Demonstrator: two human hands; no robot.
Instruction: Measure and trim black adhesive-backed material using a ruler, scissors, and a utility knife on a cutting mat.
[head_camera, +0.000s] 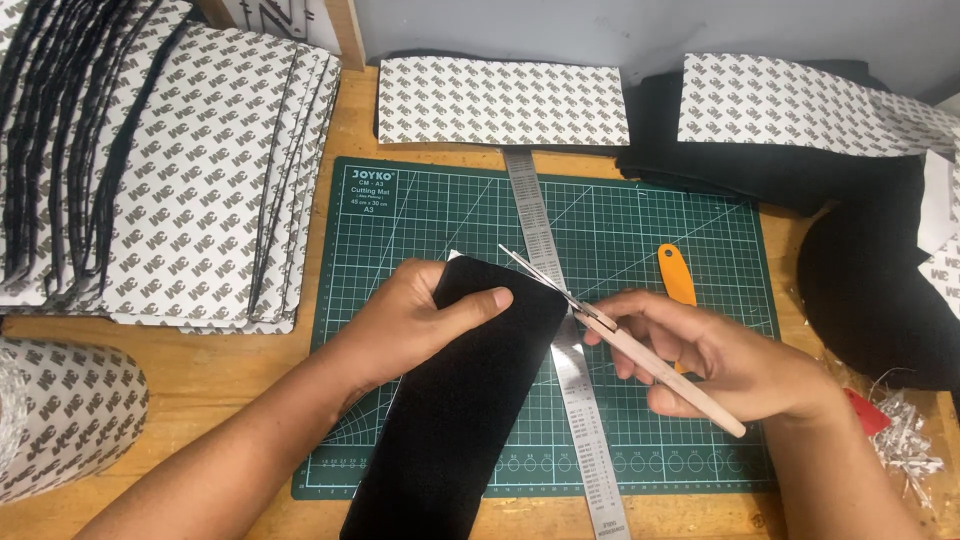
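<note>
Both hands worked over the green cutting mat. Her or his left hand gripped the upper end of a long black fabric strip, thumb laid across its face and fingers curled behind the left edge. That strip lay slanted over the mat, its lower end running past the mat's front edge onto the wooden table. A small white corner of backing showed at the strip's top left.

On the other side, the right hand was closed around the pale handles of a pair of scissors, whose blades, slightly parted, met the strip's upper right corner.

Under the scissors a steel ruler ran from the mat's top edge down past its front edge, touching the strip's right side. An orange-handled cutter lay just behind the right hand, partly hidden by the fingers.

To the left, a fanned stack of printed-backed sheets covered the table. Two more printed sheets lay beyond the mat, with black fabric heaped at the right. Silvery trimmings lay beside the right wrist.
</note>
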